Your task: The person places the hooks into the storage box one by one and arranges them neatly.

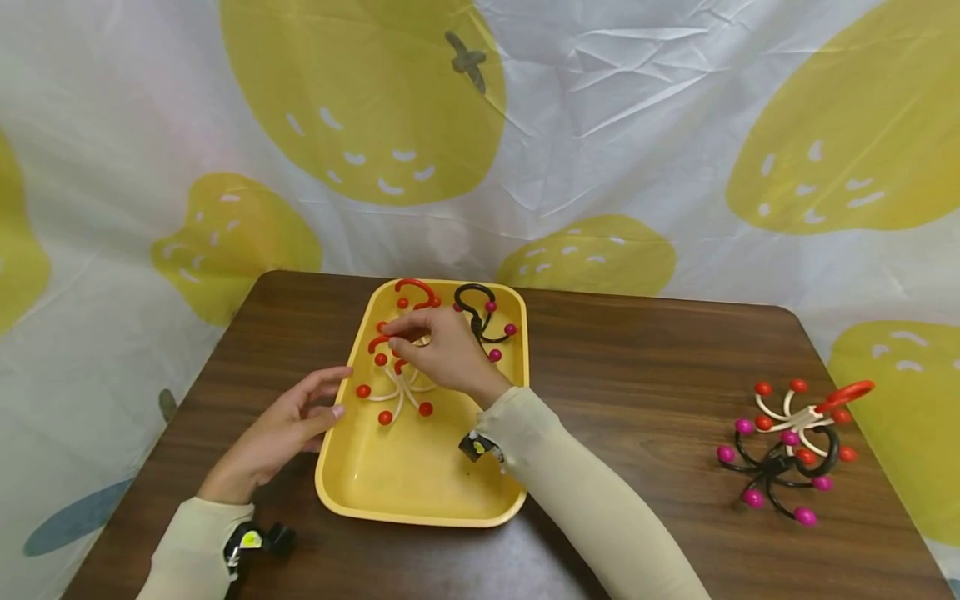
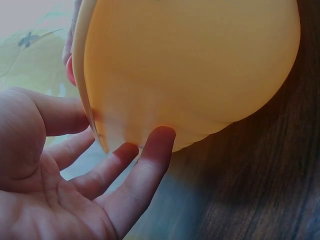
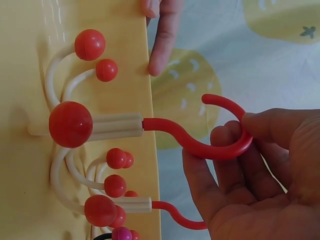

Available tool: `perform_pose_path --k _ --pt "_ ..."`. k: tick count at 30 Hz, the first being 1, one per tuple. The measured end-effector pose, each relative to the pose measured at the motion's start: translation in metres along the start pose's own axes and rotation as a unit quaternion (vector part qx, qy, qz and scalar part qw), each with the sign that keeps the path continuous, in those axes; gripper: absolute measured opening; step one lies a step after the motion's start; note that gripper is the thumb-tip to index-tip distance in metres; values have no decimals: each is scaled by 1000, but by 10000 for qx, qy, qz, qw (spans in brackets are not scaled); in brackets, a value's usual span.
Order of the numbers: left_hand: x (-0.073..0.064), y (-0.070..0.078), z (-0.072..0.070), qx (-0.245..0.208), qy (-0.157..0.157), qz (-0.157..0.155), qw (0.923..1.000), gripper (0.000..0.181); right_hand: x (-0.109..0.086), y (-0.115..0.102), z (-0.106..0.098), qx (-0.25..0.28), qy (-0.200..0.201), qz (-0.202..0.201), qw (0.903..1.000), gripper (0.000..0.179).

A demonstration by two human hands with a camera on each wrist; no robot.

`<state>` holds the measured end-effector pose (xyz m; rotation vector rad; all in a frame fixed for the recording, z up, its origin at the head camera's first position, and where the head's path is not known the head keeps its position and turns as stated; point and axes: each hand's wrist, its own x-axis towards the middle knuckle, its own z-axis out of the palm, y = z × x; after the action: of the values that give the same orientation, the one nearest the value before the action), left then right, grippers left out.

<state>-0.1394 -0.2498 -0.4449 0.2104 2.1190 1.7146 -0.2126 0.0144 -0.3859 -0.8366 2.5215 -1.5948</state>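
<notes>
1. Here's the right hand (image 1: 442, 346), over the tray's far half, thumb and fingers closed on a red hook (image 3: 225, 151), a clear grip.
2. That hook tops a white hanger (image 3: 117, 126), its curved arms tipped with red balls, and it's inside the yellow tray (image 1: 420, 492), near the left wall.
3. Over to the left hand (image 1: 273, 433): fingers loosely extended, fingertips touching the tray's outer wall, thumb at the rim.
4. Close beside the gripped piece, a second white hanger (image 3: 132, 204) shows its own red hook, also in the tray.
5. And there's a black hanger (image 1: 475, 300) with magenta balls, in the tray's far right corner, partly hidden by the right hand.
6. Well apart, right of the tray, another pair on the brown table (image 1: 637, 358): a white one with red hook (image 1: 802, 419) and a black one with magenta balls (image 1: 776, 462), their arms overlapping in view.
7. Behind it all hangs a pale cloth (image 1: 600, 125) with big yellow fruit shapes.
</notes>
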Motion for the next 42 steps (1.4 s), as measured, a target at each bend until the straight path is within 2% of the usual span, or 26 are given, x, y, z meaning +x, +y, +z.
perform_pose_path --k 7,14,20,32,42 --pt "3 2 0 13 -25 4 10000 60 0 2 -1 -54 21 -10 10000 20" --pt "3 1 0 -2 -75 -45 10000 61 -3 5 0 229 11 30 9997 20" --pt "4 0 -1 29 -83 -32 10000 61 -5 3 -4 208 178 -49 9996 18" --pt "5 1 -5 106 -24 37 9999 62 -9 -9 -27 317 516 -149 9981 19" --pt "3 3 -4 124 3 44 9999 62 -25 -21 -47 667 618 -273 9955 22"
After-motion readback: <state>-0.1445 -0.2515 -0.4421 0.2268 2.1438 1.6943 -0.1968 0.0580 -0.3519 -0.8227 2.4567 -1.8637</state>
